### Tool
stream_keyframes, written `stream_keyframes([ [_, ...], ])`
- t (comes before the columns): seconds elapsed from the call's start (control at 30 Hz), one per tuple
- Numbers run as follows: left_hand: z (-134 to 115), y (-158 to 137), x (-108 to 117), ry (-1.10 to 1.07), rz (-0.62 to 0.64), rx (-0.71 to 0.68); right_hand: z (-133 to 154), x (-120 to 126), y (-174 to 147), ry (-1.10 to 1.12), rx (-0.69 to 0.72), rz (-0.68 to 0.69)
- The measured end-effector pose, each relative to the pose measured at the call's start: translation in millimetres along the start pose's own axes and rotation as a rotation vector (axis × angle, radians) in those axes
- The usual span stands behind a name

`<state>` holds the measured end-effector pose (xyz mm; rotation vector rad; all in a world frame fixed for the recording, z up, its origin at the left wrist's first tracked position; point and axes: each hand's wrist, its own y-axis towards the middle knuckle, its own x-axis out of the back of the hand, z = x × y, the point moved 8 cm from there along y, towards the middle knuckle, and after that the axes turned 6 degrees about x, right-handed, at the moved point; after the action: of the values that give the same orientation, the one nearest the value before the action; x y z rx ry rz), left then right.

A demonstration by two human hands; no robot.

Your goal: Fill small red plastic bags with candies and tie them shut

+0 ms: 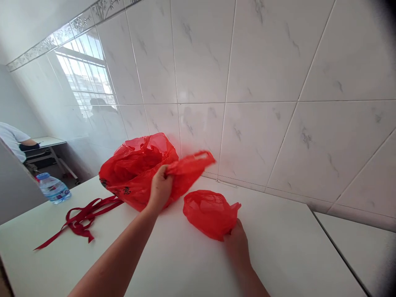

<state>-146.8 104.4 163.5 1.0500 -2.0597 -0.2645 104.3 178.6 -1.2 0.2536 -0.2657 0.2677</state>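
Observation:
A large red plastic bag (133,165) stands puffed out on the white table near the wall, with dark printed characters low on its side. My left hand (161,187) is closed around its gathered right edge, and a handle loop sticks out to the right past my fingers. In front of the wall, to the right, is a smaller red plastic bag (207,212). Its lower right corner is pinched in my right hand (237,243), which is slightly blurred. What lies inside either bag is hidden from me.
A tangle of dark red ribbon (82,218) lies on the table (173,264) at left. Behind it, a water bottle (54,187) with a blue cap stands near the edge. The tiled wall (260,136) bounds the table's back. Far left, a person (14,138) is beside another table.

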Motion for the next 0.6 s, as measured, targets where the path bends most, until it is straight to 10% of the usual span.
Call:
stream_keyframes([
  [0.13,19.5,12.4,9.6,0.003,-0.092,0.081,7.6,11.4,-7.9,0.043,-0.013,0.018],
  [0.33,28.3,3.3,-33.0,0.043,0.007,0.115,-9.8,60.2,-37.8,-0.009,-0.012,-0.126],
  [0.43,-1.7,-21.9,-55.7,0.071,0.061,-0.113,-11.3,93.3,-70.8,-0.178,0.064,-0.184],
  [0.6,-27.2,-86.9,-119.2,0.122,0.492,-0.433,30.0,149.0,-148.2,-0.39,0.119,-0.27],
])
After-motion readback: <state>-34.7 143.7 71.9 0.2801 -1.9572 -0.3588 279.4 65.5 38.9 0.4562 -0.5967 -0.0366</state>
